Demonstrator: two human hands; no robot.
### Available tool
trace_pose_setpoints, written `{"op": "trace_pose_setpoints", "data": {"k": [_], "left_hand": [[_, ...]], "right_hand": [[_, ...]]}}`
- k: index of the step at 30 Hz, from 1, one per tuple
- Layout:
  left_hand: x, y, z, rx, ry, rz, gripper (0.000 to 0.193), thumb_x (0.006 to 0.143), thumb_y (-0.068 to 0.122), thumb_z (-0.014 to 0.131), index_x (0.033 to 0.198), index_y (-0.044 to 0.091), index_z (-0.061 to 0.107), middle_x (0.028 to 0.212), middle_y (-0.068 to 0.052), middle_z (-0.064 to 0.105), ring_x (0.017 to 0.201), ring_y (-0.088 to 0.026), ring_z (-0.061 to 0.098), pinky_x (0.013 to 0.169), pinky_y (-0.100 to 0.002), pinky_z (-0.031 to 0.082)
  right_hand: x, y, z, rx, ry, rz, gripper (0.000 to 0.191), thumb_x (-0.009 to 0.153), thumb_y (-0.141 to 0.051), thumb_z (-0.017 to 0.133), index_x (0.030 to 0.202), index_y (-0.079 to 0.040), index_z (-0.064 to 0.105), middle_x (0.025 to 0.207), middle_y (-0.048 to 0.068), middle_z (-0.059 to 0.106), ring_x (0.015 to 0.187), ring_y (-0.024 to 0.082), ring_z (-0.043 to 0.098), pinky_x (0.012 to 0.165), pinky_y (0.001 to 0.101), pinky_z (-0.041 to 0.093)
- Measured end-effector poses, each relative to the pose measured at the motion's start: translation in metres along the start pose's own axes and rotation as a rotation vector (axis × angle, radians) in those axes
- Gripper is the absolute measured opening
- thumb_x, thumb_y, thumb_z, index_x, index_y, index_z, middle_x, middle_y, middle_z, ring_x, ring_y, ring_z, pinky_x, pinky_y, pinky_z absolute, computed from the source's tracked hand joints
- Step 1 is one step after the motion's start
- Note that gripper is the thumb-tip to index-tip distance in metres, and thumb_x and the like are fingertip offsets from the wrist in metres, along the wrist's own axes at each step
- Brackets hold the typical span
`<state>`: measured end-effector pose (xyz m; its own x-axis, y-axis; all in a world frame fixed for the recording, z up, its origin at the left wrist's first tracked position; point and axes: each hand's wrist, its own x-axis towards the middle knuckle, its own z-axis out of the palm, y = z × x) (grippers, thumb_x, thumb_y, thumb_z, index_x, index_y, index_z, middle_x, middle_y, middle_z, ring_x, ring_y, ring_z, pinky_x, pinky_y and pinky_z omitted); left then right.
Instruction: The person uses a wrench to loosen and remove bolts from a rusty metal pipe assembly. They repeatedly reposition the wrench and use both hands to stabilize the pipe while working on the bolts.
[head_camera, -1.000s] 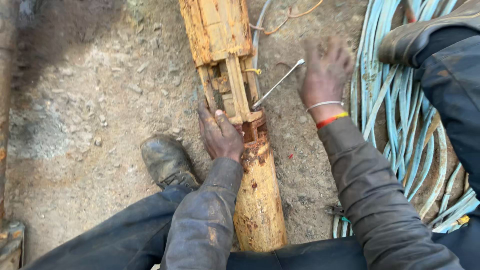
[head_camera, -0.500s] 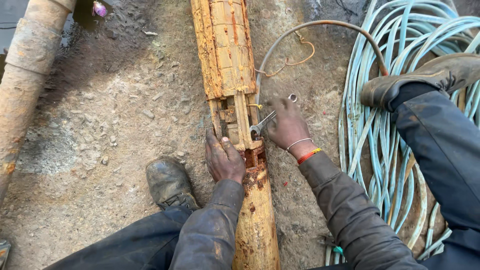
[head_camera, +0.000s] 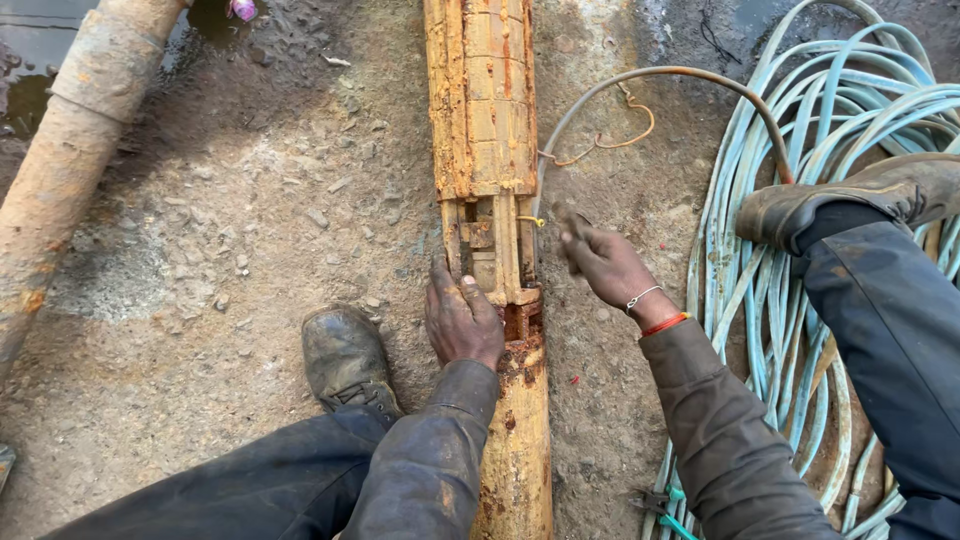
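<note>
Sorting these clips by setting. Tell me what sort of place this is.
Probably an outdoor repair yard or well-work site: bare, gritty ground, a long rust-caked pump-like cylinder lying on it under the left hand, and a heap of coiled pale blue hose.

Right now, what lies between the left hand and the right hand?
In the head view, the rusty orange pipe assembly lies between the left hand resting on it and the right hand.

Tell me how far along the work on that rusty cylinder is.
Done: the rusty cylinder lies on the ground, strips exposed at its joint. In hand: left hand braces that joint; right hand grips a small tool, jaws hidden. Left: both sections remain joined; the cable is attached.
</note>
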<state>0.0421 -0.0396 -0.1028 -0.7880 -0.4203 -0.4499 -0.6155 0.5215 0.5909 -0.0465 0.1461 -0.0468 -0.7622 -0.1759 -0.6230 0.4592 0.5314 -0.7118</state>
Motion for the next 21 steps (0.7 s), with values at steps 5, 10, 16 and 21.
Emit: {"op": "trace_pose_setpoints", "data": {"k": [5,10,16,21], "left_hand": [[0.002,-0.002,0.001,-0.013,-0.007,-0.025,0.064,0.106,0.045,0.028,0.161,0.012,0.026,0.162,-0.019,0.038,0.148,-0.037,0.037,0.122,-0.051,0.026],[0.0,-0.004,0.002,-0.006,-0.02,-0.009,0.064,0.106,0.045,0.029,0.16,0.01,0.026,0.161,-0.02,0.037,0.147,-0.039,0.037,0.121,-0.052,0.026],[0.002,-0.001,0.0,-0.032,0.013,-0.02,0.061,0.105,0.041,0.033,0.16,0.015,0.029,0.159,-0.018,0.043,0.145,-0.037,0.042,0.12,-0.054,0.029],[0.001,0.002,-0.004,-0.039,-0.029,-0.07,0.065,0.102,0.041,0.035,0.161,0.014,0.027,0.155,-0.02,0.043,0.141,-0.039,0.043,0.118,-0.055,0.03]], "right_hand": [[-0.008,-0.028,0.001,-0.125,0.23,-0.338,0.03,0.108,-0.03,0.051,0.109,-0.008,0.071,0.093,0.006,0.075,0.076,0.013,0.067,0.068,0.0306,0.055],[-0.018,-0.032,0.004,0.203,-0.003,-0.446,0.035,0.111,-0.032,0.041,0.114,-0.003,0.06,0.099,0.005,0.074,0.083,0.012,0.069,0.073,0.0296,0.059],[-0.023,-0.035,0.022,-0.176,0.147,-0.466,0.039,0.117,-0.031,0.038,0.104,-0.003,0.063,0.088,0.009,0.073,0.077,0.021,0.07,0.071,0.0343,0.058],[-0.032,-0.054,0.063,-0.47,0.392,-0.498,0.034,0.11,-0.033,0.045,0.101,-0.003,0.058,0.075,0.008,0.072,0.064,0.026,0.072,0.057,0.0391,0.056]]}}
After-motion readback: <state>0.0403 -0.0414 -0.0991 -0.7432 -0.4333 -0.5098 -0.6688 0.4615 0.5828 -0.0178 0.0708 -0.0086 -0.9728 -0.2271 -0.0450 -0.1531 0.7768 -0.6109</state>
